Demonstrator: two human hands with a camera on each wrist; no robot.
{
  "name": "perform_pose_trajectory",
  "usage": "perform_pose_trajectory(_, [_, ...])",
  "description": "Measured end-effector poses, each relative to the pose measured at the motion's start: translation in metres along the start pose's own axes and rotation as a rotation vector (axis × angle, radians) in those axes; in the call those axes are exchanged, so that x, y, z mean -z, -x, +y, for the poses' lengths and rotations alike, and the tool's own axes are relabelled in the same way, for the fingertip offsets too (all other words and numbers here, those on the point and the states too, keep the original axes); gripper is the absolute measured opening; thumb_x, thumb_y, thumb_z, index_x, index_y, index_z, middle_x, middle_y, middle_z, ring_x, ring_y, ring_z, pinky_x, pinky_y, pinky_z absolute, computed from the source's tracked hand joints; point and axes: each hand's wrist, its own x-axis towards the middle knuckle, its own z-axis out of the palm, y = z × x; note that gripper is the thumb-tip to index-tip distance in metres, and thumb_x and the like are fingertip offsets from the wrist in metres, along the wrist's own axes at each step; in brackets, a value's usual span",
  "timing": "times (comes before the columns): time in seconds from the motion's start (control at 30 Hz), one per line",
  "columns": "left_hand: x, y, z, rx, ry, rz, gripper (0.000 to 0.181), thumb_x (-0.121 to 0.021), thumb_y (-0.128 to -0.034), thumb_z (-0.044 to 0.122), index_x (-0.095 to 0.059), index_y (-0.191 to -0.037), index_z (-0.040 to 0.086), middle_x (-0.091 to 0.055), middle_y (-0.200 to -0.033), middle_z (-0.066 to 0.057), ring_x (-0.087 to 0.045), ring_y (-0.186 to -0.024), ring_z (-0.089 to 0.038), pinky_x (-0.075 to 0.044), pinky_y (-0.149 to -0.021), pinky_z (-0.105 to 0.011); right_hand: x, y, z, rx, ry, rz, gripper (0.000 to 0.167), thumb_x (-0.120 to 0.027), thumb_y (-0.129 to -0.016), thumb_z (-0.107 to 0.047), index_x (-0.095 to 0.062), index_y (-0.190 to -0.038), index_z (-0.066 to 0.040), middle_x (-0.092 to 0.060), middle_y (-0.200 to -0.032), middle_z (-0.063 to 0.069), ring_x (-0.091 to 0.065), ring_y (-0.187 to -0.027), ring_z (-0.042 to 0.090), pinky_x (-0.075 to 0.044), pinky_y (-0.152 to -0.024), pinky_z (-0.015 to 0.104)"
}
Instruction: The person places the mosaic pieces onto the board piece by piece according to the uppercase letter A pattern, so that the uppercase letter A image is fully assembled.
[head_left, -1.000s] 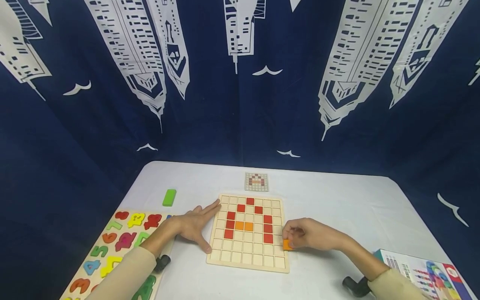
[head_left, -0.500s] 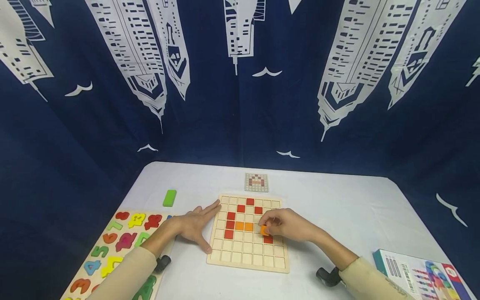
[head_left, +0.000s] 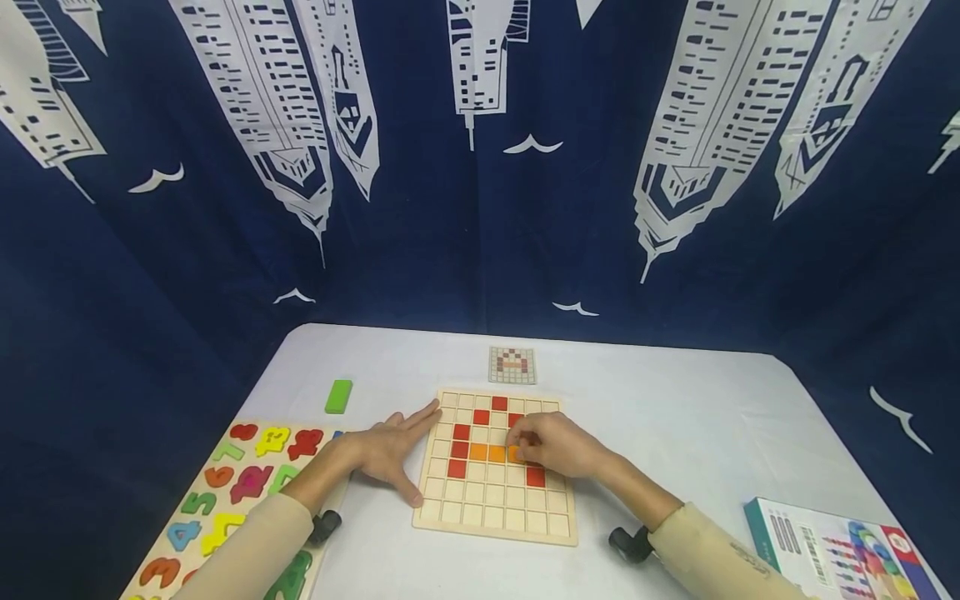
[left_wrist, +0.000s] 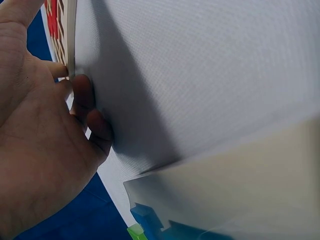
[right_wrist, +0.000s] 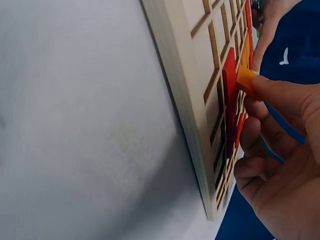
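A wooden grid board point(head_left: 495, 517) lies on the white table, with several red square tiles point(head_left: 460, 449) and two orange tiles point(head_left: 478, 452) side by side in its cells. My right hand point(head_left: 558, 446) pinches another orange square tile point(right_wrist: 247, 81) between thumb and fingers, just right of that orange pair. In the right wrist view this tile is tilted over the grid; its far edge is hard to judge. My left hand point(head_left: 386, 454) rests at the board's left edge, fingers and thumb spread and touching the frame. The right hand hides some red tiles in the head view.
Behind the board lies a small pattern card point(head_left: 513, 365). A green block point(head_left: 339, 396) is at the back left. A number puzzle board point(head_left: 247, 454) sits under the left forearm, and a printed box point(head_left: 832, 546) lies at the front right. A dark blue curtain point(head_left: 480, 225) hangs behind.
My right hand has carried the orange tile from the board's right edge leftward over the grid, to beside the orange pair. The left hand has stayed in place.
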Motion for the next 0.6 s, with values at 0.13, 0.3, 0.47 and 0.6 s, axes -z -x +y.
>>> perform_pose_trajectory(0.13, [0.0003,-0.0007,-0.0002,-0.003,0.006,0.003,0.135,-0.073,-0.0453,0.073,-0.005,-0.15,0.023,0.009,-0.154,0.006,-0.013,-0.131,-0.051,-0.023,-0.1,-0.063,-0.0027,-0.001,-0.0001,-0.017,0.061,0.011,0.014,-0.067,-0.084,-0.015,-0.067,-0.096,-0.022,-0.057,-0.076,-0.014,-0.051,-0.068,0.006,-0.045,-0.062,0.023])
perform_pose_trajectory(0.3, [0.0004,-0.0015,0.0003,-0.005,0.008,0.001,0.135,-0.073,-0.0448,0.073,-0.005,-0.15,0.023,0.008,-0.154,0.006,-0.013,-0.131,-0.051,-0.023,-0.099,-0.063,-0.0033,-0.0017,-0.0028,-0.045,0.114,0.021,0.014,-0.07,-0.082,-0.018,-0.068,-0.096,-0.022,-0.056,-0.079,-0.015,-0.05,-0.071,0.007,-0.045,-0.064,0.023])
perform_pose_trajectory(0.47, [0.0003,-0.0016,0.0001,-0.005,0.006,-0.001,0.135,-0.073,-0.045,0.074,-0.005,-0.15,0.023,0.008,-0.154,0.006,-0.013,-0.131,-0.051,-0.024,-0.099,-0.063,-0.0036,-0.0017,-0.0038,-0.042,0.144,0.019,0.015,-0.069,-0.082,-0.019,-0.071,-0.098,-0.019,-0.059,-0.087,-0.012,-0.05,-0.075,0.007,-0.045,-0.069,0.024])
perform_pose_trajectory(0.6, [-0.0002,-0.0015,-0.0004,-0.002,0.008,-0.001,0.135,-0.073,-0.045,0.074,-0.006,-0.15,0.023,0.008,-0.154,0.006,-0.013,-0.131,-0.051,-0.024,-0.099,-0.063,-0.0051,-0.0017,-0.003,-0.029,0.145,0.025,0.015,-0.069,-0.082,-0.017,-0.071,-0.097,-0.019,-0.061,-0.088,-0.012,-0.051,-0.076,0.006,-0.046,-0.071,0.024])
